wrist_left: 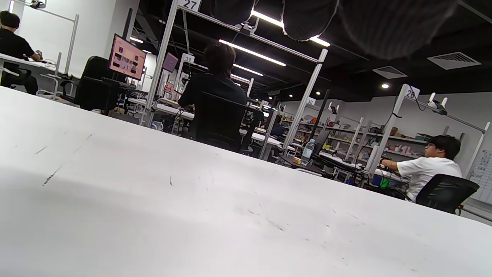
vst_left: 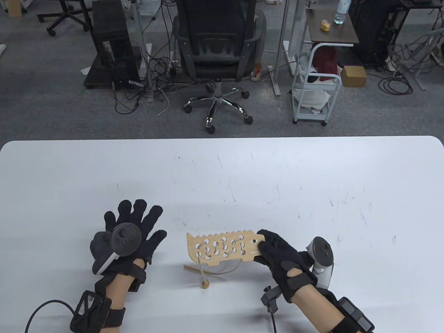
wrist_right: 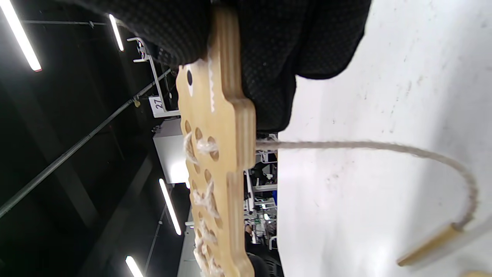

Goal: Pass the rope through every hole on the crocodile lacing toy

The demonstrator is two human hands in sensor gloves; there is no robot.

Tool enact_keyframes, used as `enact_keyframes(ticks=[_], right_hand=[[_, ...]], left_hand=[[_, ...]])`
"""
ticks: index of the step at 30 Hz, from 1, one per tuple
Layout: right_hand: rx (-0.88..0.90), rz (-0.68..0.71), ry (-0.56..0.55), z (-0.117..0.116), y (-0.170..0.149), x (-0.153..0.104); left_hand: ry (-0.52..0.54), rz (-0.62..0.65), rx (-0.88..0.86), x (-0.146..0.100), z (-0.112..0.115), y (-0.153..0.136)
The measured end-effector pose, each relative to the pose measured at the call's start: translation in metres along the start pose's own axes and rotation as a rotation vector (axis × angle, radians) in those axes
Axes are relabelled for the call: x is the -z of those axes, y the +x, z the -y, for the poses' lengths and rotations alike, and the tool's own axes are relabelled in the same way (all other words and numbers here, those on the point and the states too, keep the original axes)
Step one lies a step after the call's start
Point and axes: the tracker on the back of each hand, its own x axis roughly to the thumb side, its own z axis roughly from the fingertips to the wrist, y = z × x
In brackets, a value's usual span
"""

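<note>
White table (vst_left: 222, 173), scuffed with fine dark marks, near edge toward the person.

Crocodile lacing toy (vst_left: 222, 248): flat plywood board with a toothed upper edge, a painted eye near its right end and rows of oval holes. It is held tilted just above the table near the front edge, between the two hands. In the right wrist view the board (wrist_right: 219, 161) appears edge-on.

Rope (vst_left: 227, 270): pale cord, laced in short stitches across many of the holes. A loose length leaves the underside of the board and curves over the table to a thin wooden needle (vst_left: 197, 270) lying flat below the board. A second strand hangs from the board's left end to a small round wooden bead (vst_left: 205, 285) on the table.

Right hand (vst_left: 277, 251): black glove, fingers and thumb clamped on the board's right end, the head end by the eye.

Left hand (vst_left: 130, 230): black glove, fingers spread and straight, holding nothing, left of the board and apart from it.

Beyond the table: an office chair (vst_left: 218, 52) on grey carpet.
</note>
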Motion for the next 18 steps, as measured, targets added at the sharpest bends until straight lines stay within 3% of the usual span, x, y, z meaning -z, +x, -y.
enact_keyframes(ticks=[18], right_hand=[[-0.088, -0.059, -0.025, -0.021, 0.013, 0.066]], left_hand=[[0.016, -0.037, -0.036, 0.0, -0.005, -0.012]])
